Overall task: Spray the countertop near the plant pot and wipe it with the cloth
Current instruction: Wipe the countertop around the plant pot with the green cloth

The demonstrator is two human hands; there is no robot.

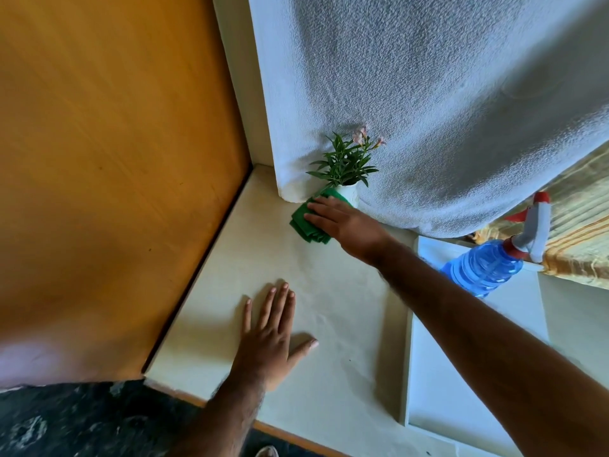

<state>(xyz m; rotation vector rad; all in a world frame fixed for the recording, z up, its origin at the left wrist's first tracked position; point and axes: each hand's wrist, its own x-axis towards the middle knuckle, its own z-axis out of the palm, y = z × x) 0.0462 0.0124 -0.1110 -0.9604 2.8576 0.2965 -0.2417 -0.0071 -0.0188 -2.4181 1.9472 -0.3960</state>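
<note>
Right by the white pot (350, 193) with its leafy plant (346, 163), your right hand (342, 222) presses flat on the folded green cloth (304, 224) while your left hand (270, 338) rests open on the countertop (336, 324).

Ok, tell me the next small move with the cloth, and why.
Probably sweep the cloth back toward you across the countertop. The right hand presses it flat right beside the pot, so the nearer surface likely remains unwiped.

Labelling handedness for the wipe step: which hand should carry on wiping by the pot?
Right. The right hand already presses the green cloth beside the plant pot; the left hand lies flat on the countertop, nearer the person.
</note>
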